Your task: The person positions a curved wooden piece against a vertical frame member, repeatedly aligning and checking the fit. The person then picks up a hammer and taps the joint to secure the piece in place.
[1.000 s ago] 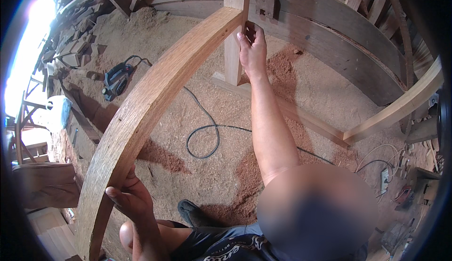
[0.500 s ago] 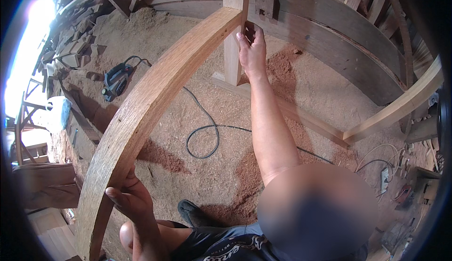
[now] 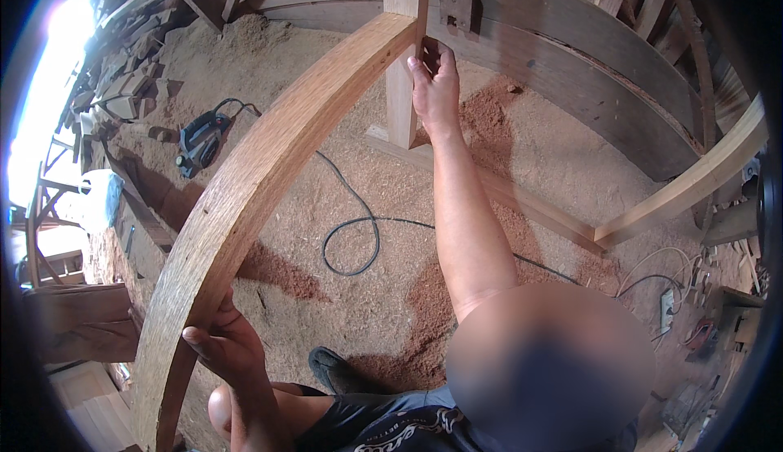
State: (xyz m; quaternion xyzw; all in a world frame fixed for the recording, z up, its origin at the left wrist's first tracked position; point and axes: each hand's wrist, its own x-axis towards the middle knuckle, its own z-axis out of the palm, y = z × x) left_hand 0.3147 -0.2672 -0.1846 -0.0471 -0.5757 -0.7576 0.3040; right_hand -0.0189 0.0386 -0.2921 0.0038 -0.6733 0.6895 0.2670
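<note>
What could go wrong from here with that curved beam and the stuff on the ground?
Pinched fingers: the right hand is close to where the curved beam appears to meet the upright post, so a shift might catch it.
Slip: the beam might swing if the left hand lost its hold.
Trip: the looped cord lies ahead of the dark shoe and could snag a step.
</note>
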